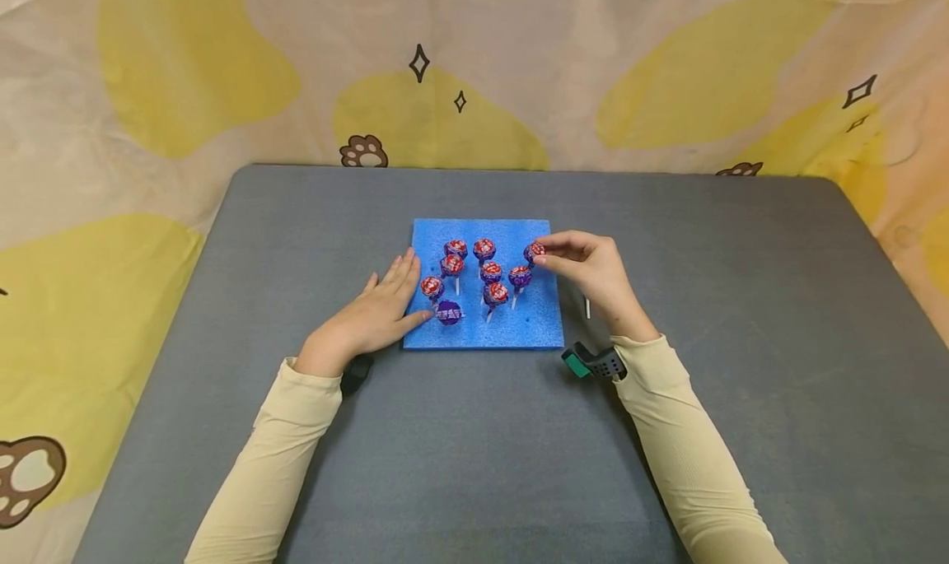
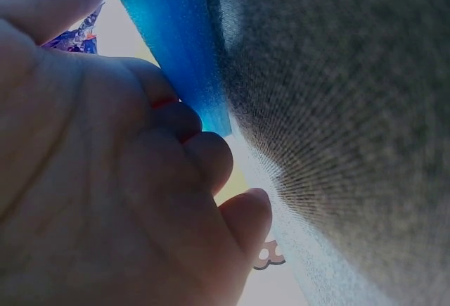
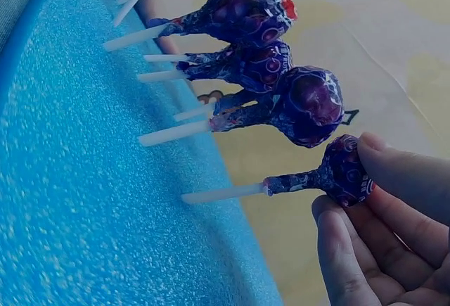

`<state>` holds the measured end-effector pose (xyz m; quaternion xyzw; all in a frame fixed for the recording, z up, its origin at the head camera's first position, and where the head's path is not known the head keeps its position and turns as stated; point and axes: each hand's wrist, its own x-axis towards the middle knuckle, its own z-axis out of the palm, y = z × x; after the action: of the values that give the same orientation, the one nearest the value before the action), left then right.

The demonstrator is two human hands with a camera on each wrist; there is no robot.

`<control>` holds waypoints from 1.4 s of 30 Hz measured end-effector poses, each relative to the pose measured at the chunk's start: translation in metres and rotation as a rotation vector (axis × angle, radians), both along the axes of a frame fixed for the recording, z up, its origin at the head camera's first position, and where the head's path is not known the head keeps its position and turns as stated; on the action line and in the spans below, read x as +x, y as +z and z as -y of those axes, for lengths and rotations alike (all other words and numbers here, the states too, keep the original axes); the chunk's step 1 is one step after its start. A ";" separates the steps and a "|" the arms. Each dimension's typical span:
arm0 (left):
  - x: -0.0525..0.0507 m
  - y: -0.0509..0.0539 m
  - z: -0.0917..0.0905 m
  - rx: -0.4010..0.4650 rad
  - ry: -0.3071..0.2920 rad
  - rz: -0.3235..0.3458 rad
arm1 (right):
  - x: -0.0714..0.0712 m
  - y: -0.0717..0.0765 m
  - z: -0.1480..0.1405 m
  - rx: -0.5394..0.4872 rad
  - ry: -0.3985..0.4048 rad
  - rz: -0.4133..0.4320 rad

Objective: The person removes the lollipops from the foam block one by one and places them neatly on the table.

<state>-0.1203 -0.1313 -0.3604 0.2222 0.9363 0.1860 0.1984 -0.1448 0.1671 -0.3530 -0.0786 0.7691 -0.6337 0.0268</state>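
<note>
Several lollipops in purple and red wrappers, such as one lollipop, stand on white sticks in a blue foam board. My right hand pinches the wrapped head of the lollipop near the board's right edge, between thumb and fingers. In the right wrist view its stick meets the foam surface. At the board's left edge my left hand lies with fingers extended, touching the side; its thumb reaches toward a purple lollipop at the front left. The left wrist view shows this palm against the foam.
A grey table bears the board. Right of the board a white stick shows below the right hand, its other end hidden. A patterned cloth hangs behind the table. Dark straps sit at the wrists.
</note>
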 end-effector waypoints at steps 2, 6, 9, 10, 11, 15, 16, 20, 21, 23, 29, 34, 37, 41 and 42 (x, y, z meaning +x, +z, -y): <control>-0.001 0.000 0.000 0.000 -0.002 -0.004 | 0.000 0.001 -0.001 -0.011 -0.002 0.002; -0.002 0.001 0.000 -0.005 -0.007 -0.013 | -0.001 0.001 -0.002 -0.015 -0.005 0.005; -0.003 0.002 0.000 -0.007 -0.010 -0.017 | -0.002 0.001 -0.002 -0.025 -0.008 -0.001; -0.003 0.002 0.000 -0.006 -0.010 -0.017 | -0.002 0.002 -0.002 -0.025 -0.009 -0.005; -0.003 0.002 0.000 -0.008 -0.009 -0.015 | -0.002 0.001 -0.003 -0.028 -0.010 -0.008; -0.004 0.000 -0.001 -0.007 -0.005 -0.006 | -0.001 0.002 -0.006 -0.038 -0.015 -0.013; -0.004 0.000 -0.002 -0.006 -0.004 -0.003 | 0.000 0.002 -0.007 -0.037 -0.018 -0.013; -0.003 -0.001 -0.001 -0.007 -0.006 -0.007 | 0.001 0.003 -0.010 -0.049 -0.030 -0.018; -0.003 -0.001 -0.001 -0.007 -0.006 -0.008 | 0.001 0.003 -0.010 -0.054 -0.032 -0.021; -0.002 -0.001 -0.001 -0.006 -0.005 -0.012 | 0.000 0.004 -0.012 -0.064 -0.036 -0.030; -0.002 0.000 0.000 -0.005 -0.003 -0.013 | -0.002 0.007 -0.019 -0.101 -0.032 -0.042; -0.001 -0.001 0.000 -0.002 0.000 -0.016 | -0.004 0.009 -0.028 -0.115 -0.041 -0.041; 0.000 -0.001 0.000 0.005 -0.002 -0.016 | -0.004 0.011 -0.034 -0.134 -0.046 -0.037; 0.000 -0.002 0.001 0.003 0.000 -0.009 | -0.004 0.011 -0.040 -0.172 -0.052 -0.035; 0.000 -0.002 0.001 0.004 0.001 -0.008 | -0.004 0.011 -0.042 -0.182 -0.052 -0.037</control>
<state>-0.1207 -0.1323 -0.3626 0.2228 0.9369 0.1870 0.1940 -0.1492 0.2088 -0.3416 -0.0725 0.7103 -0.7000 -0.0110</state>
